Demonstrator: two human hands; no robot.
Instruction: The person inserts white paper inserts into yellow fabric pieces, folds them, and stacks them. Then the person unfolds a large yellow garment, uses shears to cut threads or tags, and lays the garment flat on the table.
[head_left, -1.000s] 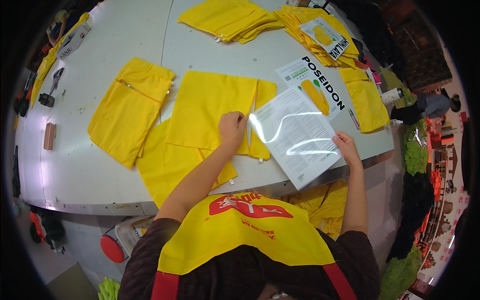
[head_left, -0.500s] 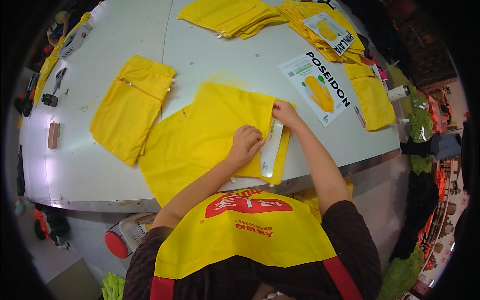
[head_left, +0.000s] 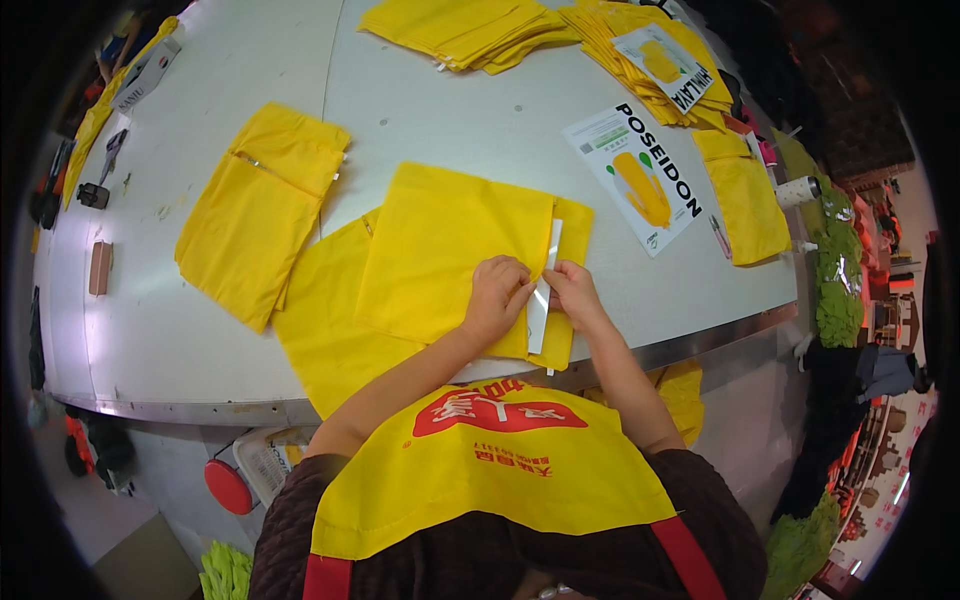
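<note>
A folded yellow cloth bag point(head_left: 440, 250) lies on the grey table point(head_left: 450, 130) in front of me, on top of another yellow cloth point(head_left: 320, 320). My left hand point(head_left: 495, 295) presses on the bag's right edge. My right hand point(head_left: 572, 292) pinches the narrow white strip point(head_left: 545, 290) that shows between the bag and a yellow flap point(head_left: 570, 260). Both hands are close together, almost touching.
Another folded yellow bag point(head_left: 255, 210) lies to the left. Stacks of yellow bags point(head_left: 465, 30) sit at the far edge. A printed white card point(head_left: 640, 180) lies at right, a second card point(head_left: 665, 65) on a stack. A brown block point(head_left: 100, 268) lies far left.
The clear glossy sheet my right hand held a second ago has gone under the yellow bag. My right hand came in from the right to the bag's edge, beside my left.
</note>
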